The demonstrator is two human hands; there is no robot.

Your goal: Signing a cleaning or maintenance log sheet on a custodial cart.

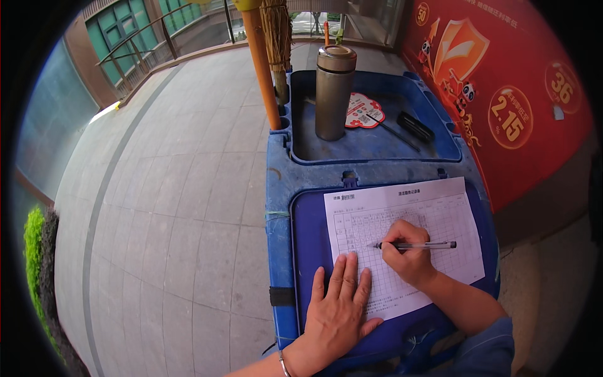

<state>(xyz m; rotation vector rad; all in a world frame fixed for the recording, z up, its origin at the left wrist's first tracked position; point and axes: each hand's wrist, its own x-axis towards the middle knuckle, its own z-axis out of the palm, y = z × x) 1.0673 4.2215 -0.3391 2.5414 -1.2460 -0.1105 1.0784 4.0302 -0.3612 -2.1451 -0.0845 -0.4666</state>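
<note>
A printed grid form on white paper (443,207) lies on the dark blue lid (308,235) of a blue plastic cleaning cart (282,169). My right hand (410,254) grips a black-and-clear ballpoint pen (431,245), its tip at the form's grid, where several rows bear small marks. Flat beside it, my left hand (337,311) rests with spread fingers on the form's lower left edge and the lid, holding nothing. A metal bracelet is on the left wrist.
In the cart's tray (301,153) stand a steel thermos (334,94), a red-edged card (360,113), a thin black stick (395,134) and a black case (415,126). An orange pole (261,70) and straw broom (278,37) rise at its left. A red printed panel (518,155) borders the right.
</note>
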